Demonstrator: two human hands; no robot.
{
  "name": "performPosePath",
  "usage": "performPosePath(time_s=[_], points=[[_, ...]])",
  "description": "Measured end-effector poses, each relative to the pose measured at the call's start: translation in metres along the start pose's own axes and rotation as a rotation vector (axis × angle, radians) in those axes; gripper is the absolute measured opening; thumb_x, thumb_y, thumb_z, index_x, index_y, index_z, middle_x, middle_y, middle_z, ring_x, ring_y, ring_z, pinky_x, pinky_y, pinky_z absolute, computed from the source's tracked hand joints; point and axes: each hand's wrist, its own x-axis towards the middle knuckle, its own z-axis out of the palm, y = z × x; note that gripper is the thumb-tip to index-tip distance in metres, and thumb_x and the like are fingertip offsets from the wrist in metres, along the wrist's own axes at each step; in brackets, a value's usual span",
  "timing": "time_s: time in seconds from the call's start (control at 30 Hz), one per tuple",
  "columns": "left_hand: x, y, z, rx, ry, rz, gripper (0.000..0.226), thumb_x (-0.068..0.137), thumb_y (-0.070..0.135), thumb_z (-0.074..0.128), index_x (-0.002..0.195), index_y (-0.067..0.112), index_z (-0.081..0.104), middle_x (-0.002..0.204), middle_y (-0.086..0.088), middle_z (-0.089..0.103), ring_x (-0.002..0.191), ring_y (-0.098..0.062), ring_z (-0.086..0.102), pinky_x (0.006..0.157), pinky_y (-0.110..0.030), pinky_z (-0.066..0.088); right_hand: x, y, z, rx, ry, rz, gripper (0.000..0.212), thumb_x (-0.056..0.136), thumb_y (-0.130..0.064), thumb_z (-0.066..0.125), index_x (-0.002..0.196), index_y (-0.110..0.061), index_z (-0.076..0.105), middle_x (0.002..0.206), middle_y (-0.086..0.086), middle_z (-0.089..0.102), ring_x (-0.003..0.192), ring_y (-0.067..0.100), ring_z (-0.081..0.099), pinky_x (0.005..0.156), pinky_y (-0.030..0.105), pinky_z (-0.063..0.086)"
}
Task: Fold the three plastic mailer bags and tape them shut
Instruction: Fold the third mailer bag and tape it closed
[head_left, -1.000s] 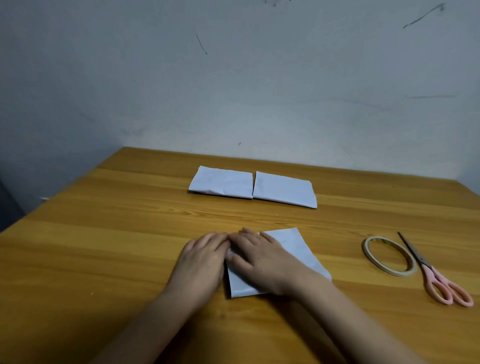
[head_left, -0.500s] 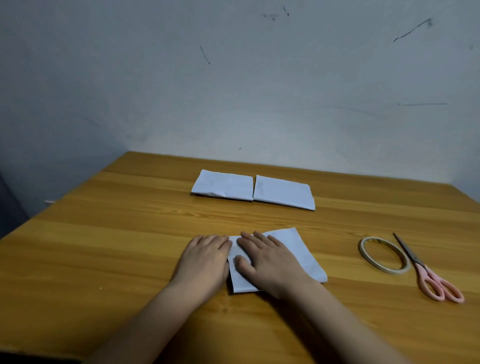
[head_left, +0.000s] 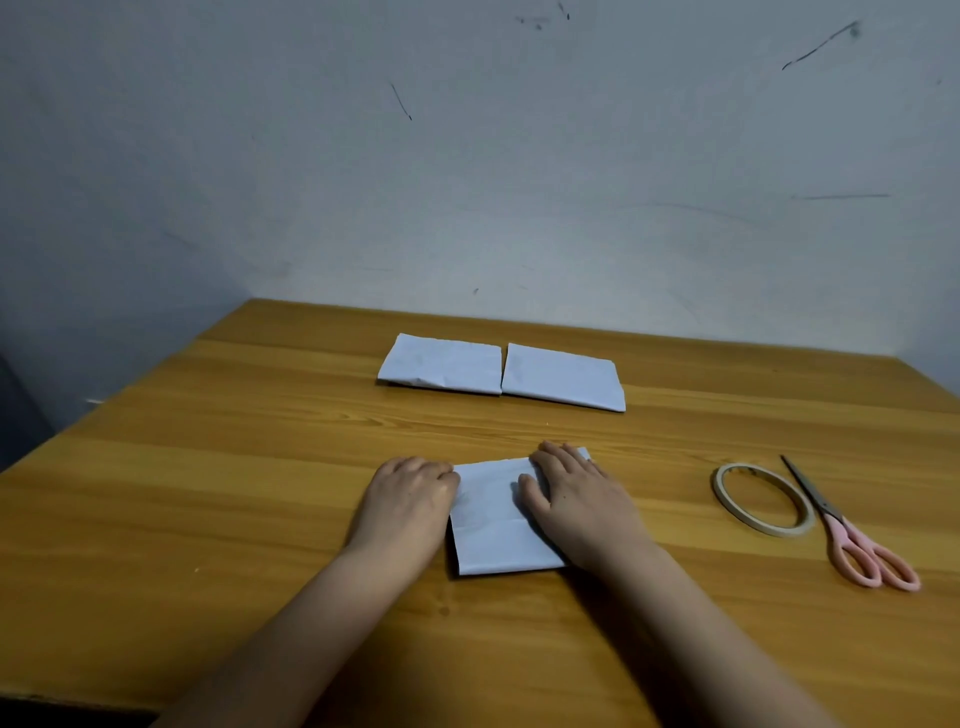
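A folded white mailer bag (head_left: 491, 525) lies flat on the wooden table (head_left: 208, 493) in front of me. My left hand (head_left: 410, 499) rests at the bag's left edge with its fingers bent down against it. My right hand (head_left: 576, 493) lies flat on the bag's right part, fingers straight, covering its far right corner. Two more folded white mailer bags lie side by side farther back: the left one (head_left: 441, 366) and the right one (head_left: 563, 376), their edges touching.
A roll of pale tape (head_left: 761, 499) lies flat to the right of my right hand. Pink-handled scissors (head_left: 844, 525) lie just right of the roll, blades pointing away. A grey wall stands behind the table's far edge.
My right hand has slid to the right across the near bag, uncovering its middle. My left hand stays at the bag's left edge. The bag now lies squarer to me.
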Motion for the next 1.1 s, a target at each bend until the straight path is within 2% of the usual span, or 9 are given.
performPosePath(time_s=[0.1, 0.17, 0.27, 0.6, 0.8, 0.9, 0.97, 1.03, 1.1], points=[[0.0, -0.001, 0.006, -0.01, 0.03, 0.011, 0.036, 0.036, 0.002, 0.086, 0.066, 0.018, 0.075, 0.073, 0.004, 0.073, 0.062, -0.016, 0.069, 0.056, -0.026, 0.055, -0.001, 0.001, 0.004, 0.053, 0.021, 0.037, 0.052, 0.101, -0.044, 0.027, 0.145, -0.016, 0.032, 0.156, -0.001, 0.028, 0.146, 0.014, 0.016, 0.116, 0.029, 0.013], [0.0, -0.003, 0.009, -0.016, 0.076, 0.035, 0.029, 0.044, 0.0, 0.076, 0.067, 0.018, 0.075, 0.075, 0.004, 0.073, 0.064, -0.017, 0.07, 0.056, -0.026, 0.055, -0.002, 0.005, 0.009, 0.055, -0.019, 0.063, 0.06, 0.1, -0.048, 0.023, 0.152, -0.017, 0.02, 0.16, -0.001, 0.015, 0.148, 0.013, 0.006, 0.119, 0.03, 0.006], [-0.001, -0.005, 0.008, -0.042, 0.045, 0.04, 0.027, 0.047, 0.011, 0.059, 0.066, 0.023, 0.075, 0.077, 0.009, 0.074, 0.065, -0.013, 0.069, 0.056, -0.025, 0.053, -0.005, 0.016, 0.013, 0.045, -0.046, 0.09, 0.065, 0.099, -0.053, 0.017, 0.154, -0.019, 0.008, 0.162, -0.004, 0.002, 0.148, 0.009, -0.004, 0.12, 0.031, -0.001], [-0.006, -0.015, 0.013, -0.009, 0.079, 0.073, 0.033, 0.063, 0.019, 0.053, 0.086, 0.026, 0.075, 0.094, 0.011, 0.073, 0.08, -0.014, 0.069, 0.069, -0.027, 0.052, -0.01, 0.019, 0.018, -0.025, -0.024, 0.163, 0.082, 0.091, -0.069, 0.012, 0.154, -0.018, 0.003, 0.161, -0.005, -0.005, 0.147, 0.014, -0.015, 0.119, 0.036, -0.007], [-0.013, -0.016, 0.017, -0.064, 0.067, 0.016, 0.041, 0.058, 0.017, 0.079, 0.099, 0.022, 0.073, 0.105, 0.007, 0.071, 0.093, -0.016, 0.068, 0.075, -0.031, 0.054, -0.009, 0.011, 0.011, -0.015, 0.007, 0.205, 0.09, 0.086, -0.075, 0.012, 0.154, -0.017, 0.001, 0.162, 0.003, -0.005, 0.148, 0.018, -0.011, 0.119, 0.04, -0.005], [-0.013, -0.016, 0.016, -0.08, 0.056, 0.003, 0.044, 0.058, 0.015, 0.08, 0.1, 0.02, 0.073, 0.104, 0.004, 0.07, 0.095, -0.019, 0.067, 0.077, -0.032, 0.054, -0.001, -0.009, 0.006, -0.063, 0.116, 0.092, 0.098, 0.076, -0.079, -0.002, 0.154, -0.02, 0.005, 0.161, -0.001, -0.004, 0.148, 0.015, -0.009, 0.118, 0.038, -0.004], [-0.014, -0.017, 0.016, -0.081, 0.057, 0.011, 0.042, 0.062, 0.017, 0.078, 0.104, 0.021, 0.071, 0.106, 0.004, 0.068, 0.098, -0.018, 0.065, 0.077, -0.033, 0.054, 0.003, -0.029, 0.008, -0.017, 0.062, -0.075, 0.104, 0.066, -0.075, -0.008, 0.153, -0.021, 0.018, 0.161, -0.004, 0.007, 0.148, 0.012, -0.003, 0.118, 0.035, -0.003], [-0.015, -0.016, 0.016, -0.082, 0.081, 0.023, 0.035, 0.071, 0.023, 0.065, 0.106, 0.023, 0.07, 0.106, 0.007, 0.068, 0.098, -0.015, 0.065, 0.078, -0.032, 0.053, 0.005, -0.046, 0.014, 0.034, -0.019, -0.206, 0.104, 0.065, -0.072, -0.006, 0.148, -0.021, 0.03, 0.159, -0.005, 0.02, 0.147, 0.011, 0.005, 0.118, 0.034, 0.0], [-0.015, -0.016, 0.014, -0.109, 0.06, 0.017, 0.041, 0.074, 0.029, 0.044, 0.106, 0.025, 0.07, 0.105, 0.011, 0.068, 0.096, -0.011, 0.065, 0.079, -0.03, 0.053, 0.007, -0.053, 0.019, 0.079, -0.046, -0.239, 0.104, 0.064, -0.07, -0.005, 0.146, -0.02, 0.034, 0.155, -0.004, 0.029, 0.146, 0.011, 0.014, 0.118, 0.032, 0.004]])
